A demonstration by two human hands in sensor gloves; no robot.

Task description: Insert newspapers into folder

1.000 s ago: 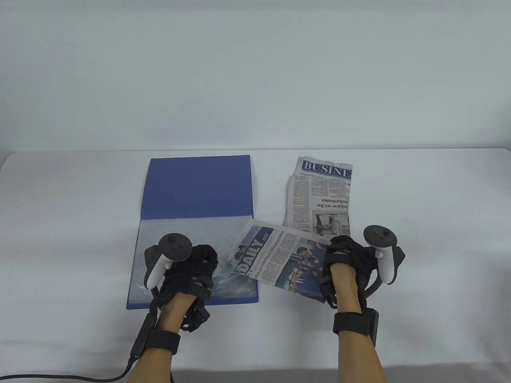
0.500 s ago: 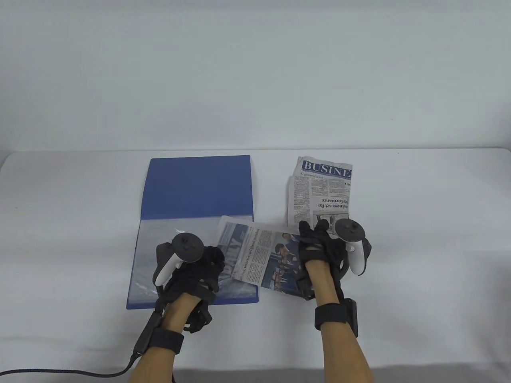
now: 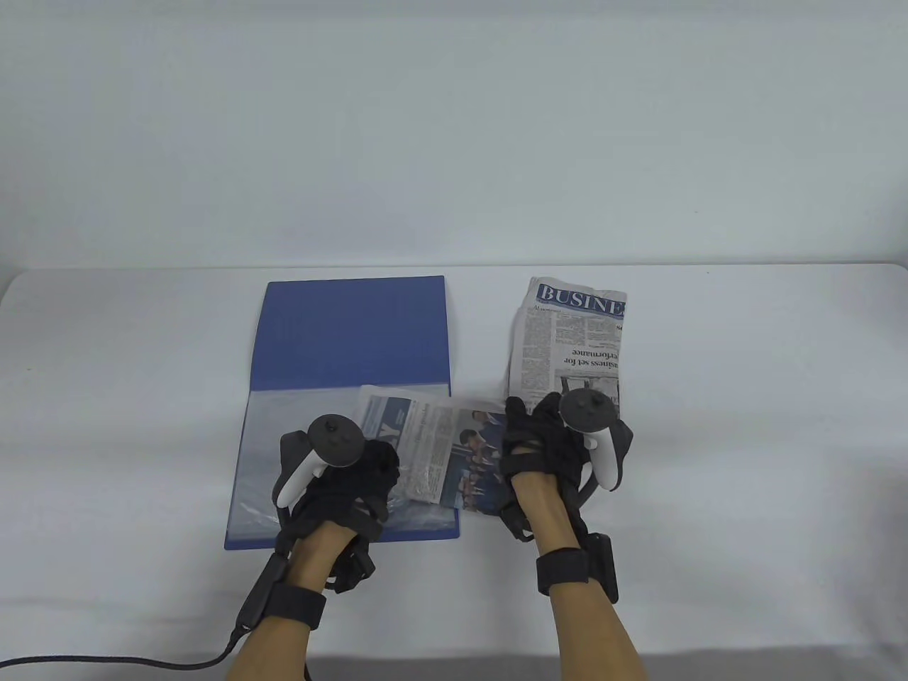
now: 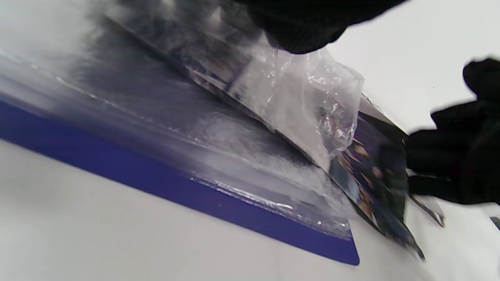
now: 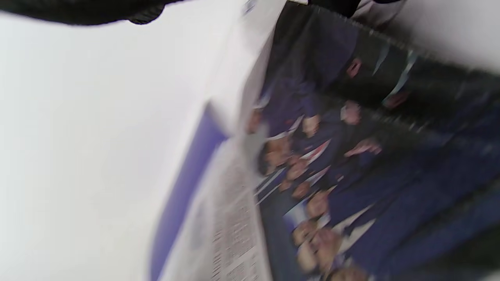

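left hand (image 3: pixel 347 482) pinches sleeve (image 4: pixel 308 101) | right hand (image 3: pixel 546 447) grips newspaper (image 3: pixel 440 447)

From my feed I see a table (image 3: pixel 745 425) covered in a plain white surface, running across the whole width of the table view and rounding off at its far left and far right corners. Behind its far edge rises a bare, pale grey-white wall (image 3: pixel 454 128), filling the upper part of the view. The light is soft and even, with only faint shading on the tabletop. A dark cable (image 3: pixel 106 665) trails along the near left edge of the table. In both wrist views the same white surface shows, blurred.
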